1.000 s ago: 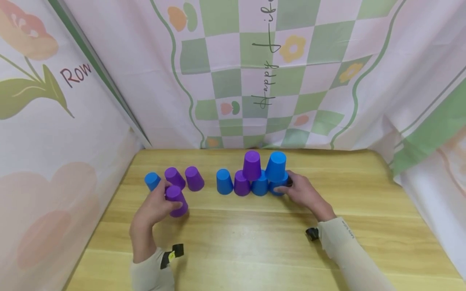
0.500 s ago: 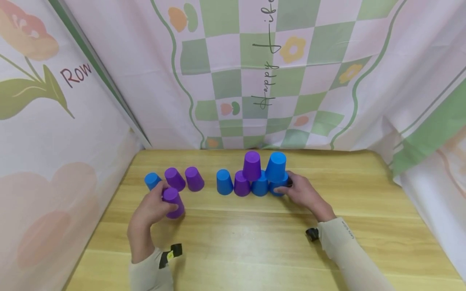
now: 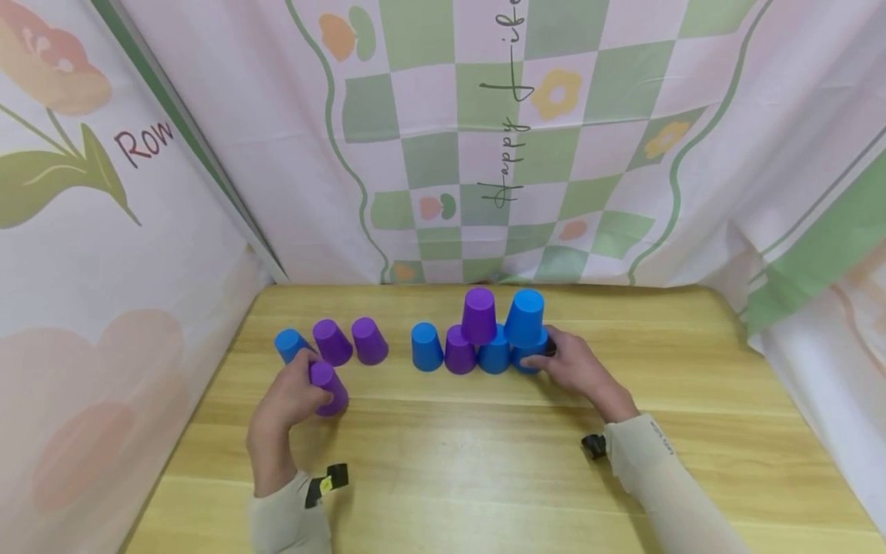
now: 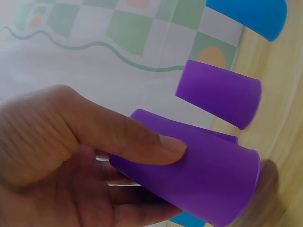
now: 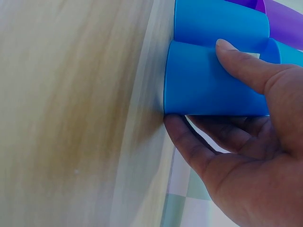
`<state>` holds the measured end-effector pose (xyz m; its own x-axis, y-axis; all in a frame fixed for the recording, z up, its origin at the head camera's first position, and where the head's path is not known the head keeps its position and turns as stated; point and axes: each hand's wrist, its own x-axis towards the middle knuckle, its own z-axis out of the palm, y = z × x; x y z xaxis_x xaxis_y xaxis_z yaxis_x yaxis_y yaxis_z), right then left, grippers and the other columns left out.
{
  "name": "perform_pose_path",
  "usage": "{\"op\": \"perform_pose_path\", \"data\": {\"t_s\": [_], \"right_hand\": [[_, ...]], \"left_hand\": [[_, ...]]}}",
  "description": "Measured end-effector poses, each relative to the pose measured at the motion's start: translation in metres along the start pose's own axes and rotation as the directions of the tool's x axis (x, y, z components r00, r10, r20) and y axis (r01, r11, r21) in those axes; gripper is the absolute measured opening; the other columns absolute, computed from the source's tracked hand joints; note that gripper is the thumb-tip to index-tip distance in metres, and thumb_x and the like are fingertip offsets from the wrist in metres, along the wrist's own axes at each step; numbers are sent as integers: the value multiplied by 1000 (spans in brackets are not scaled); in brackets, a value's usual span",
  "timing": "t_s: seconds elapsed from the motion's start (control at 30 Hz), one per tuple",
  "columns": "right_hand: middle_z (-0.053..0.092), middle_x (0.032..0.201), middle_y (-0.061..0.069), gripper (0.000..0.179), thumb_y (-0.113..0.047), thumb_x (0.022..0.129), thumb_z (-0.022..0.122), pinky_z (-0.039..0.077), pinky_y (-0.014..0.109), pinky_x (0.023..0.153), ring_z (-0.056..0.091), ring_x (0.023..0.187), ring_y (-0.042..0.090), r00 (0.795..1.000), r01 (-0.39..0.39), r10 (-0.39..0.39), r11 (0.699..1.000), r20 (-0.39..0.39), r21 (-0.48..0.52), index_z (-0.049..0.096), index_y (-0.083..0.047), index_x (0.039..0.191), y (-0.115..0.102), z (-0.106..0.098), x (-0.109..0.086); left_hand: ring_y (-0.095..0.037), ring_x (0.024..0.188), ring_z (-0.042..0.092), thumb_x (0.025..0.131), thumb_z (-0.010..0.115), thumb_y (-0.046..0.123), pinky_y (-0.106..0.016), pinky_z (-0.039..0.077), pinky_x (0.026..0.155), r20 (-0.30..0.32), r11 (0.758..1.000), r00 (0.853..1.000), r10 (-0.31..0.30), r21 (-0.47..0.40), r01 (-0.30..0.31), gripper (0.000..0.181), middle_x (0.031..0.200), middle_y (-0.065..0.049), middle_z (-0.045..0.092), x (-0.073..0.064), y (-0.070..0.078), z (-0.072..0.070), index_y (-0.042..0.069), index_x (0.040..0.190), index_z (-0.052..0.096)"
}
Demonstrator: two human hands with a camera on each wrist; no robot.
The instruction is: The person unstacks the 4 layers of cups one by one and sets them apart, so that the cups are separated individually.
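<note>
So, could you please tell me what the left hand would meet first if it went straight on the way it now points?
Probably the back-left purple cup, just beyond the held purple cup; depth is unclear, so the left hand might brush the leftmost blue cup first.

On desk [image 3: 450, 477]: row of four cups [image 3: 460, 354], two upper cups [image 3: 479, 317] atop its right three. Left: three cups [image 3: 332, 343]; front cup [image 3: 332, 382] before them, in left hand [image 3: 287, 394].
</note>
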<state>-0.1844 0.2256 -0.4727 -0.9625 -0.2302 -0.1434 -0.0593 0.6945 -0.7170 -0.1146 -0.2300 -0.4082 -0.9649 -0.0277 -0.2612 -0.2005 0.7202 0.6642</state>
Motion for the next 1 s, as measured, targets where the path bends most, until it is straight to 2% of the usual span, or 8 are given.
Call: {"op": "perform_pose_path", "data": {"t_s": [0.27,0.53,0.87,1.0], "right_hand": [[67,135,21,55,-33,100,74,54,61,104,65,118,38,1000,11,-11,1000,-18,-5,56,-2,141,2,3,0],[65,138,21,56,-35,101,73,53,62,106,64,119,38,1000,-2,2,1000,-17,-2,54,-4,144,2,1,-1],[65,139,21,57,-35,101,72,54,61,104,64,119,37,1000,4,-4,1000,-13,-3,54,-3,145,2,0,-2],[65,138,21,57,-35,101,72,55,60,104,64,116,36,1000,0,-1,1000,-12,-7,54,-3,145,0,0,-1]], "left_hand": [[-51,123,61,85,71,-3,-63,54,102,22,999,999,-39,-15,39,53,132,-33,58,2,-5,5,-6,130,44],[-53,125,60,87,70,-4,-64,54,102,35,998,997,-64,-17,65,52,135,-35,56,4,-3,6,-5,132,42],[-48,119,64,84,66,-7,-60,58,96,42,999,998,-51,-5,52,52,132,-33,60,5,-7,6,-4,132,47],[-49,121,62,86,68,-3,-63,56,98,43,999,998,-53,11,53,50,133,-32,60,6,-6,7,-3,133,52]]}}
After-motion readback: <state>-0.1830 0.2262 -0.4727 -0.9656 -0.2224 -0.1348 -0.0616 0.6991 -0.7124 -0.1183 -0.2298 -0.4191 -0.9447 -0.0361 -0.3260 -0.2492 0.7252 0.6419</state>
